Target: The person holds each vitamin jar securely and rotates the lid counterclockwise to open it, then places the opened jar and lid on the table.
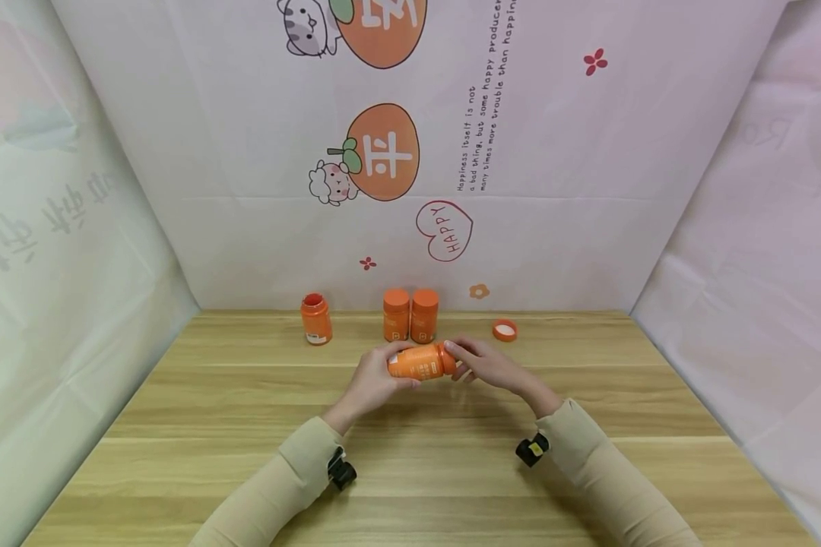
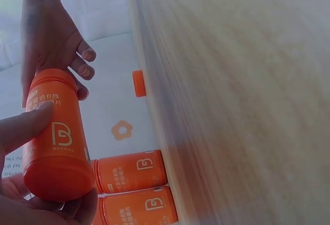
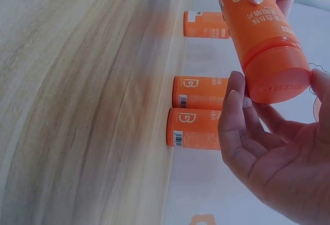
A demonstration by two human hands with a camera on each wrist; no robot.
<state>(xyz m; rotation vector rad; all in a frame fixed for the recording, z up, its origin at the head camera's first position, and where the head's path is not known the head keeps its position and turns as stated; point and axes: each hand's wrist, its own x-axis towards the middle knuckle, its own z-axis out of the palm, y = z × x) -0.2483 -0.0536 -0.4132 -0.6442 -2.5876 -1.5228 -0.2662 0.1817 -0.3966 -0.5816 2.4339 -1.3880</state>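
Beige fabric sleeves (image 1: 263,486), 5 and 7 o'clock. Orange cylindrical plastic bottle (image 1: 413,364), 6 o'clock: left hand (image 1: 371,380) grips it, right hand (image 1: 486,365) pinches round orange cap (image 1: 447,360). Likely light, stiff, smooth; hold mid-body.

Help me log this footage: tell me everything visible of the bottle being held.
The bottle is an orange cylinder that looks like plastic, with pale lettering and a B-shaped logo on its body. A smooth orange-red cap sits on it, with faint lettering on its flat end; how tight cannot be told. It is held nearly level above the table, cap toward the person's right. The left hand grips the body; the right hand has its thumb and fingers around the cap.
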